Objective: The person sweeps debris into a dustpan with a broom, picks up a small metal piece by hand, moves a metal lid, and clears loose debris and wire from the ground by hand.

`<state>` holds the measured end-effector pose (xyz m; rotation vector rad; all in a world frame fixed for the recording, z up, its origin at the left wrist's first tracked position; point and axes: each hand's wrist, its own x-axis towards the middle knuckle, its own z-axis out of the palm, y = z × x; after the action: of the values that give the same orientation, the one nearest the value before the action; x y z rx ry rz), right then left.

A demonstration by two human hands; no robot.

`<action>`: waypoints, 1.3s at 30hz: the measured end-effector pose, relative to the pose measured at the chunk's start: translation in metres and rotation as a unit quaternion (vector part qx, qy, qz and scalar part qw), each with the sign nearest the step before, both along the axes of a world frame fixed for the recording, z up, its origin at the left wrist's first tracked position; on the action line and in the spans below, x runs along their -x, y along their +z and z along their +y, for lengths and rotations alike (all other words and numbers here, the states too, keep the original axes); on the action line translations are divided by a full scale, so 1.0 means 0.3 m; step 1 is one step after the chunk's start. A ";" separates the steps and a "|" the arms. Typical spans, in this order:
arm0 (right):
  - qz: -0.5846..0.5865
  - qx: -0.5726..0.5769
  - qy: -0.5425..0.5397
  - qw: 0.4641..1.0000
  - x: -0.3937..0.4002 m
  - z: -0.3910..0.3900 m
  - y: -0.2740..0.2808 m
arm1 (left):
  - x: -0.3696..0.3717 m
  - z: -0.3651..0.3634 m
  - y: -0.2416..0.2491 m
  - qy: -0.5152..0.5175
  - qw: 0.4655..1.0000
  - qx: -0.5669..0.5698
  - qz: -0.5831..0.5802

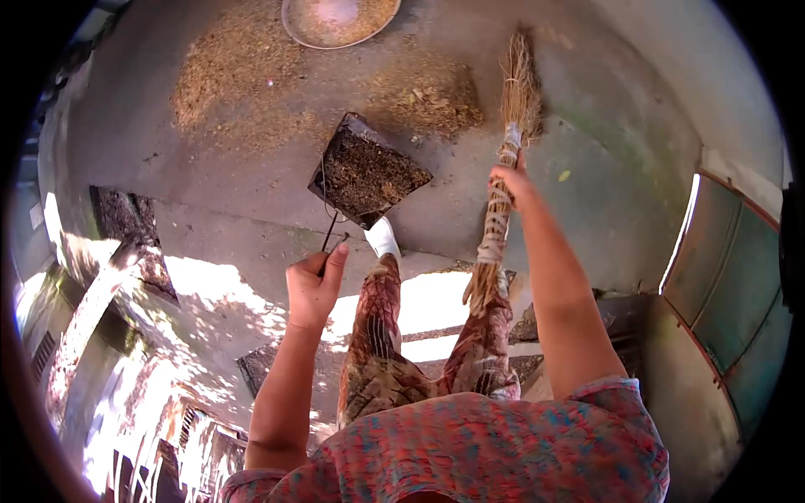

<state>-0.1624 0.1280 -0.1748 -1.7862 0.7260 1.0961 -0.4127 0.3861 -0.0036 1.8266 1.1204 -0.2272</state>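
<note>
My left hand (315, 286) is closed round the thin dark handle of a dustpan (356, 126), thumb pointing up. Dark brown debris (369, 174) fills much of the pan, which hangs over or rests near the floor ahead of my white shoe (382, 238). In my right hand (512, 181) is a straw broom (496, 222), gripped around its bound stalk just below the bristles' binding. Its bristles (521, 88) point away from me, and the frayed butt end comes back towards my right leg.
Loose yellow-brown chaff (239, 71) is spread over the concrete floor (277, 180) at the upper left. A second heap (432, 96) lies beyond the dustpan. A round shallow tray (293, 29) sits at the top. Green metal panels (729, 260) line the right wall.
</note>
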 end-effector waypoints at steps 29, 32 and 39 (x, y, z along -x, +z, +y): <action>0.212 -0.182 -0.075 0.957 0.601 0.304 0.219 | 0.048 0.322 -0.236 -0.123 0.986 -0.089 0.062; 0.243 -0.242 -0.144 0.928 0.580 0.171 0.257 | 0.010 0.306 -0.245 -0.097 0.990 -0.070 0.074; 0.064 -0.071 0.009 0.995 0.357 0.107 0.420 | -0.019 0.285 -0.294 -0.092 0.990 -0.105 0.021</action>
<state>-0.2695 0.1602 -0.0489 -1.6181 0.6906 1.2517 -0.4070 0.4714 -0.0917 2.1238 1.0360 -0.2637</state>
